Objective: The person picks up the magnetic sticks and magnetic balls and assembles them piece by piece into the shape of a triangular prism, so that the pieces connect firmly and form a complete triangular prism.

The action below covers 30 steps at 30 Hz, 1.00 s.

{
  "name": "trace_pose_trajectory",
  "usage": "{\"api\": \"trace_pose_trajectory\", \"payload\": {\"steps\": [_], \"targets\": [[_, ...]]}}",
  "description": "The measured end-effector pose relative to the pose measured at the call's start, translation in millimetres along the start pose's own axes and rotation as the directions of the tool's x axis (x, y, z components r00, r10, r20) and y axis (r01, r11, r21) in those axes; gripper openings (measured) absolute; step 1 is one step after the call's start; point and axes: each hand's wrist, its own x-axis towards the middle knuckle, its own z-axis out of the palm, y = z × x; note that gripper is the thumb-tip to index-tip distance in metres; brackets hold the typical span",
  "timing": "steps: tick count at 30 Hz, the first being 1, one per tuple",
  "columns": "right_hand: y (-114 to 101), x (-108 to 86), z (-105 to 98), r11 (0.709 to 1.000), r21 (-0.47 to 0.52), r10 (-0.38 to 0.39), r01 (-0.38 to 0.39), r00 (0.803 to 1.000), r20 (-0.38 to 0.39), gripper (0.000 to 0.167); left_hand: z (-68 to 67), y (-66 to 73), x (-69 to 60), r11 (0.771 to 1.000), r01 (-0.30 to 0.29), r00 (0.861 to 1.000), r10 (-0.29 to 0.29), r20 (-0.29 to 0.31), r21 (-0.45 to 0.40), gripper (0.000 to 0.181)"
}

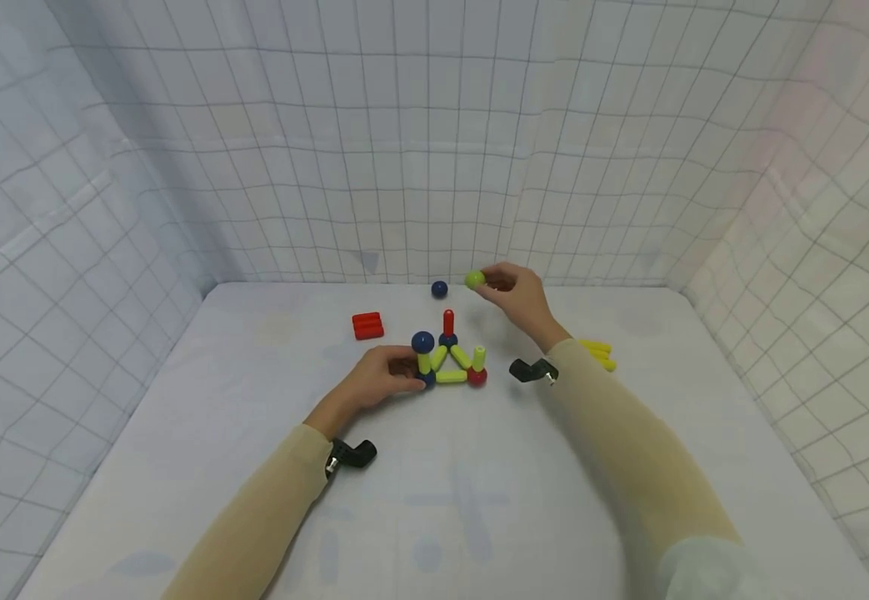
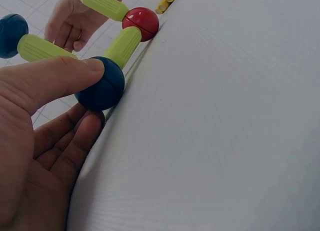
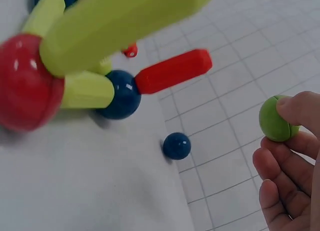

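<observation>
A triangular frame of yellow-green rods [image 1: 451, 377] joins two dark blue balls and a red ball [image 1: 476, 376] on the table. My left hand [image 1: 382, 377] grips the near-left blue ball [image 2: 107, 88], thumb on top and fingers beneath. From that corner a yellow-green rod stands up, capped by another blue ball [image 1: 422, 342]. A red rod [image 1: 448, 322] rises from the back ball, and a yellow-green rod [image 1: 479, 358] from the red one. Behind the frame, to its right, my right hand [image 1: 520, 298] pinches a green ball [image 3: 276, 119] between thumb and fingers, held above the table.
One loose blue ball [image 1: 439, 289] lies near the table's back edge. Several red rods [image 1: 367, 326] rest side by side at the back left. Several yellow rods [image 1: 601, 353] lie by my right forearm. White grid-patterned sheeting [image 1: 449, 150] surrounds the white table [image 1: 434, 500].
</observation>
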Motion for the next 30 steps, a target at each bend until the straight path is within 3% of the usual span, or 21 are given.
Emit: {"api": "trace_pose_trajectory", "payload": {"steps": [9,20,30], "targets": [[-24,-27.4,-17,0.995,0.028,-0.099,0.098,0.995,0.032,0.030,-3.7,-2.3,6.3,1.000,0.001,1.000,-0.001,-0.010,0.013,0.043],[-24,-65.1,-22,0.992,0.048,-0.123,0.121,0.992,0.043,0.026,1.3,-1.5,10.0,1.000,-0.025,1.000,0.025,0.002,0.012,0.044],[-14,-87.6,-20,0.990,0.049,-0.133,0.132,0.990,0.037,0.025,2.9,1.5,11.5,1.000,-0.023,1.000,0.023,-0.001,0.018,0.039]]}}
